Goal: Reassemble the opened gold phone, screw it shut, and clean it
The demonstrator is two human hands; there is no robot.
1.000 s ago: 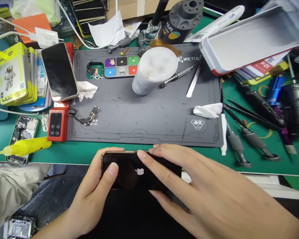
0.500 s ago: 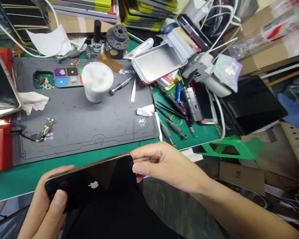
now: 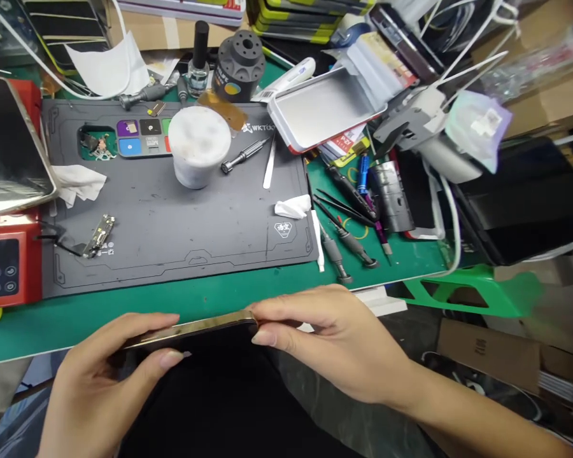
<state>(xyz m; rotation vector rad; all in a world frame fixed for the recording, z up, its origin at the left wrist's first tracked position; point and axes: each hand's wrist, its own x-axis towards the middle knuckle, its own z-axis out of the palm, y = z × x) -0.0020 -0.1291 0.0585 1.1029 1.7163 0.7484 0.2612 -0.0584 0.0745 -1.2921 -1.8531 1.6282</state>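
- Head view: a phone [image 3: 210, 326] is held nearly edge-on, gold rim upward, above dark clothing [image 3: 214, 407] at the green table's [image 3: 233, 287] near edge.
- Left hand [image 3: 100, 375]: thumb and fingers grasp the phone's left part.
- Right hand [image 3: 334, 337]: fingers and thumb pinch its right end.
- Beyond: a white tub [image 3: 198, 149] on the grey mat [image 3: 239, 222].

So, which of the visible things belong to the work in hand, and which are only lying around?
In use:
gold-edged phone, held by the left hand and right hand

Apparently just lying about:
white tub, on the grey mat
screwdriver, also there
black tweezers, beside it
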